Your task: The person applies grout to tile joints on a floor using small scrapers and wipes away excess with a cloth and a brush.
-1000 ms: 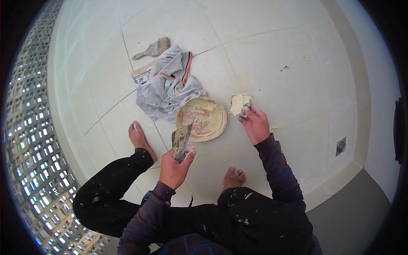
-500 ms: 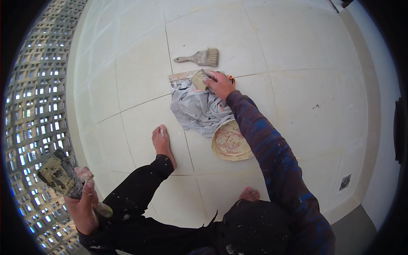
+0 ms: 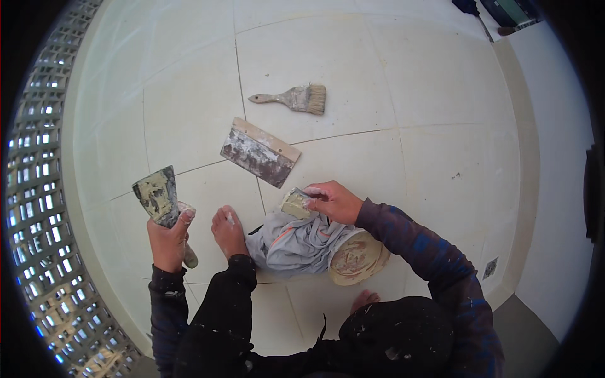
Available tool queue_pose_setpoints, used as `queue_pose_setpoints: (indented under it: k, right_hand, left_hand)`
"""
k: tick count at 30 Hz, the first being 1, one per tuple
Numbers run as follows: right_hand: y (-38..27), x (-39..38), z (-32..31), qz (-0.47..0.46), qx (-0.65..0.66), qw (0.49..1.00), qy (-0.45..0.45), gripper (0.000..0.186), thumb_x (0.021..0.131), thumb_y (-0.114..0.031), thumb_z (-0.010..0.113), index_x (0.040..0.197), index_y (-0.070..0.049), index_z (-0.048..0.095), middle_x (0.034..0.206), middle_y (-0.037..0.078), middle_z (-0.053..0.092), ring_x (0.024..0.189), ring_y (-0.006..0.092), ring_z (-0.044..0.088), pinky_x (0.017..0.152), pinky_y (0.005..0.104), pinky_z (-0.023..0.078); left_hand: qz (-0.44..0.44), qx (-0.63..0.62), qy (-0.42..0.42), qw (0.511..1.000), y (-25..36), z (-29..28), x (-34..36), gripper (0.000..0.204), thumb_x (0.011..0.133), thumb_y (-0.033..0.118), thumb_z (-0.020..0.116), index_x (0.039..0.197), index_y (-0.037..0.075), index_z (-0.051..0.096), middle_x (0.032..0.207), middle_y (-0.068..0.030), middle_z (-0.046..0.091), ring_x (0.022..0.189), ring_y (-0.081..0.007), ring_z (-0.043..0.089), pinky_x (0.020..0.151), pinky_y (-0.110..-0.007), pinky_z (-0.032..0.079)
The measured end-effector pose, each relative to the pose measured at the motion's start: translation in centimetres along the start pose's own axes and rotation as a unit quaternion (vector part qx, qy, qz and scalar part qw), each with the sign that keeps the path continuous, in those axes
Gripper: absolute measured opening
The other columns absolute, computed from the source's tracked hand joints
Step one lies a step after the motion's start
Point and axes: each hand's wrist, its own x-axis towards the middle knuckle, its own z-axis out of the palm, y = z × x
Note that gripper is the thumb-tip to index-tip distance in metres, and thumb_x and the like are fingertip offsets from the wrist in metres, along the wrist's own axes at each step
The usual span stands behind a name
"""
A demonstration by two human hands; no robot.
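My left hand (image 3: pixel 169 239) grips a putty knife (image 3: pixel 157 193) upright, its broad blade smeared with cream paste, beside my left foot. My right hand (image 3: pixel 334 203) holds a small square scraper (image 3: pixel 293 201) coated with paste, just over a crumpled grey cloth (image 3: pixel 290 249) with orange trim; whether the fingers also pinch the cloth, I cannot tell. Against the cloth's right side is a round tray (image 3: pixel 357 258) with cream paste. Beyond them, a wide wooden-edged scraper (image 3: pixel 259 155) lies on the tiles, with a paint brush (image 3: pixel 290 98) farther away.
Pale tiled floor (image 3: pixel 441 157) surrounds my bare feet. A pierced block screen (image 3: pixel 41 189) runs along the left. On the right stand a white wall (image 3: pixel 554 157) and a small drain (image 3: pixel 490 268). Dark objects (image 3: pixel 504 16) lie in the far right corner.
My right hand reached onto the cloth and has drawn back, with the cloth and tray now nearer me. The wide scraper lies uncovered. My left hand swung out left and has risen again.
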Motion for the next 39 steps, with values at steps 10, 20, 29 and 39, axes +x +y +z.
queue_pose_setpoints:
  k: [10,20,29,39]
  right_hand:
    - [-0.5,-5.3,-16.3,0.162,-0.368,0.801,0.443,0.021,0.092,-0.011,0.063,0.108,0.003,0.069,0.096,0.016,0.071,0.082,0.028,0.067,0.081,0.0382,0.055]
    - [4.3,2.9,-12.1,0.153,-0.506,0.6,0.6,0.033,0.086,-0.008,0.066,0.118,-0.001,0.066,0.117,0.012,0.065,0.108,0.0327,0.057,0.094,0.0422,0.05]
    - [1.3,3.6,-12.2,0.221,-0.458,0.624,0.593,0.031,0.089,-0.01,0.068,0.118,0.001,0.064,0.13,0.013,0.058,0.117,0.0318,0.055,0.096,0.0407,0.053]
    - [0.5,5.2,-12.9,0.335,-0.539,0.573,0.519,0.031,0.087,-0.014,0.069,0.115,-0.002,0.064,0.121,0.011,0.062,0.113,0.0299,0.06,0.085,0.039,0.06]
  left_hand:
    - [0.118,0.05,-0.423,0.897,-0.4,18.2,12.6,0.035,0.095,0.031,0.071,0.105,-0.003,0.067,0.088,-0.0181,0.072,0.083,-0.0239,0.071,0.072,-0.036,0.053]
    - [0.413,0.159,-0.329,0.834,-4.8,17.8,19.9,0.025,0.09,0.024,0.073,0.104,0.005,0.064,0.134,-0.0121,0.061,0.12,-0.0348,0.06,0.096,-0.041,0.052]
    - [0.344,0.256,-0.166,0.888,-4.5,14.2,27.4,0.021,0.094,0.021,0.069,0.103,0.002,0.065,0.11,-0.0171,0.064,0.101,-0.0402,0.062,0.083,-0.046,0.051]
    - [0.188,0.194,-0.031,0.962,-5.1,10.2,33.6,0.033,0.097,0.027,0.069,0.103,-0.005,0.059,0.093,-0.0152,0.065,0.079,-0.0285,0.066,0.073,-0.038,0.052]
